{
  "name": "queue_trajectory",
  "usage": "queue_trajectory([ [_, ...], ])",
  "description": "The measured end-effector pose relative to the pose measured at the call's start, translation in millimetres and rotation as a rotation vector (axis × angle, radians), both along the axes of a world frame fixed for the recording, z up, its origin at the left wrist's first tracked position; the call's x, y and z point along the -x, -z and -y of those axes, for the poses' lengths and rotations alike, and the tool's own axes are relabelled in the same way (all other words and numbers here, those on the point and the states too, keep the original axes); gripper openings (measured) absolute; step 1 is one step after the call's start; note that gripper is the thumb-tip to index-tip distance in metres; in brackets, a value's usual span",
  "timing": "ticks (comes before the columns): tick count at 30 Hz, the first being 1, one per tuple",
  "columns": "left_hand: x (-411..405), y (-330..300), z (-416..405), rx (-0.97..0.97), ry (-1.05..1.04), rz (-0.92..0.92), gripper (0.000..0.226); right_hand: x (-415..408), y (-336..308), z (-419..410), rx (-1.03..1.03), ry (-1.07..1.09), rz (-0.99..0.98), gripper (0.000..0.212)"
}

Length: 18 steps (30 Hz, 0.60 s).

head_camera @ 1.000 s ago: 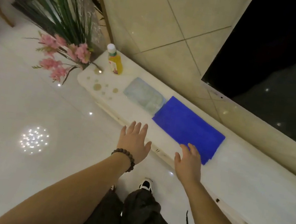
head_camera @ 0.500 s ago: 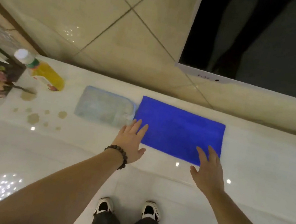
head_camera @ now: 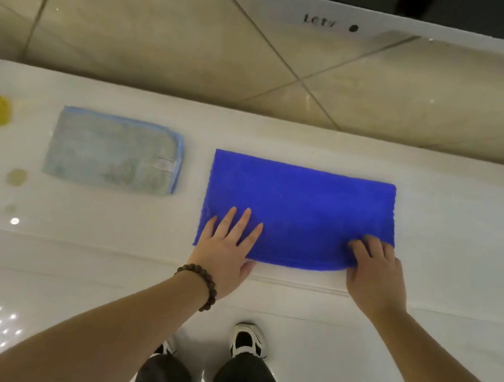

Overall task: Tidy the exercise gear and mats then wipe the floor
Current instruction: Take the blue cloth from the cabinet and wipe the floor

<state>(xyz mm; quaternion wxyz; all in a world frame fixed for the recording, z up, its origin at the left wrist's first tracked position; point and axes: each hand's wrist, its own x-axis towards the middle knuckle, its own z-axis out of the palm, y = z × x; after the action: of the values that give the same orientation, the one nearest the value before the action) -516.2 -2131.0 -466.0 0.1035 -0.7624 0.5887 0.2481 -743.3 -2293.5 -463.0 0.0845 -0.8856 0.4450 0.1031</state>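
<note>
My left hand [head_camera: 226, 246] lies flat and my right hand [head_camera: 374, 273] pinches the blue cloth [head_camera: 301, 205]; spills [head_camera: 17, 176] remain unwiped.

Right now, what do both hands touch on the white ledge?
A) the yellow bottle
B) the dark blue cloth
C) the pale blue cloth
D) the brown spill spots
B: the left hand lies flat on the dark blue cloth near its left corner, and the right hand curls its fingers into the cloth's right corner.
</note>
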Motion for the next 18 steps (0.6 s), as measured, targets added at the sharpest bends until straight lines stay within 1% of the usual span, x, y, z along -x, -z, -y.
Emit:
queue_trajectory([
  [2,2,-7,5,0.087,-0.073,-0.009,0.064,4,-7,1,-0.045,0.034,0.039,0.026],
  [4,-7,-8,9,0.181,-0.161,0.02,0.074,-2,-13,7,-0.034,0.132,0.126,0.029],
  [6,-22,-2,12,0.171,-0.23,0.057,0.092,-12,-17,17,-0.036,0.275,0.141,0.049],
  [8,-32,8,12,0.086,-0.256,0.072,0.105,-26,-20,26,-0.087,0.425,0.093,0.073],
  [10,-36,16,12,0.034,-0.251,0.054,0.109,-38,-17,31,-0.139,0.557,0.067,0.09],
  [11,-36,18,11,0.034,-0.252,0.041,0.109,-41,-14,33,-0.164,0.626,0.074,0.095],
  [12,-36,20,11,0.042,-0.257,0.032,0.108,-44,-11,34,-0.182,0.704,0.09,0.094],
  [13,-36,22,10,0.052,-0.26,0.031,0.108,-46,-9,35,-0.203,0.779,0.117,0.086],
  [14,-36,22,9,0.061,-0.261,0.032,0.108,-48,-8,35,-0.228,0.826,0.151,0.067],
  [15,-36,22,8,0.07,-0.259,0.029,0.107,-50,-10,34,-0.256,0.837,0.201,0.046],
  [16,-37,22,7,0.078,-0.253,0.022,0.107,-53,-15,31,-0.272,0.814,0.269,0.029],
  [17,-39,21,7,0.085,-0.244,0.011,0.105,-57,-21,27,-0.272,0.775,0.343,0.019],
  [18,-42,21,6,0.09,-0.231,-0.001,0.104,-63,-31,23,-0.257,0.727,0.411,0.014],
])
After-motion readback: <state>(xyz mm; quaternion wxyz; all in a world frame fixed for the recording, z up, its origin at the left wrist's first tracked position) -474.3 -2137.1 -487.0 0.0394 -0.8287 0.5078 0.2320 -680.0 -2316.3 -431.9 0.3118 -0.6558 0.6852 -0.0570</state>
